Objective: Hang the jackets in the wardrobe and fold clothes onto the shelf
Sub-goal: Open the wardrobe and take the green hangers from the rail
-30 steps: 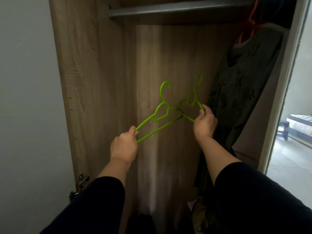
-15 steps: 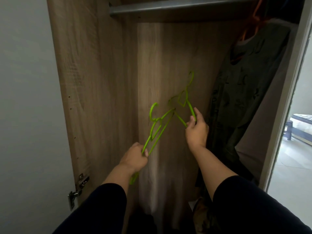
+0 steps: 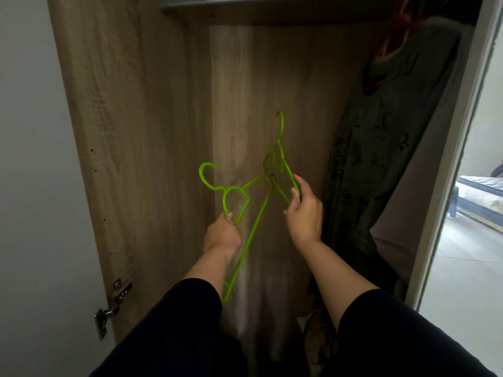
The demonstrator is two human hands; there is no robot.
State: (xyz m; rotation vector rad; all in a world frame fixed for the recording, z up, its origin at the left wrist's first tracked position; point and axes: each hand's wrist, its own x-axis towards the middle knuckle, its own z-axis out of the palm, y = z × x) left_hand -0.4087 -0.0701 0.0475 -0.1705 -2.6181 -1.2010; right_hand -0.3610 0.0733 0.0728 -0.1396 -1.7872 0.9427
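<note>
Two bright green plastic hangers are tangled together in front of the wardrobe's wooden back wall. My left hand (image 3: 222, 233) grips the left hanger (image 3: 251, 227) by its arm just below the neck; its hook curls up and left, and its long bar slants down past my wrist. My right hand (image 3: 303, 210) pinches an arm of the right hanger (image 3: 280, 159), whose hook points up. The two hangers cross and interlock between my hands. The grey hanging rail (image 3: 272, 0) runs across the top.
A dark patterned garment (image 3: 381, 148) hangs on an orange hanger (image 3: 402, 23) at the right of the wardrobe. A door hinge (image 3: 114, 303) sits on the left side panel. More clothes lie dark on the wardrobe floor. A bed (image 3: 484, 191) shows through the doorway at right.
My left hand dropped and swung its hanger from level to nearly vertical, hook turning left. It has since shifted its grip up towards the neck. My right hand lowered slightly with its hanger.
</note>
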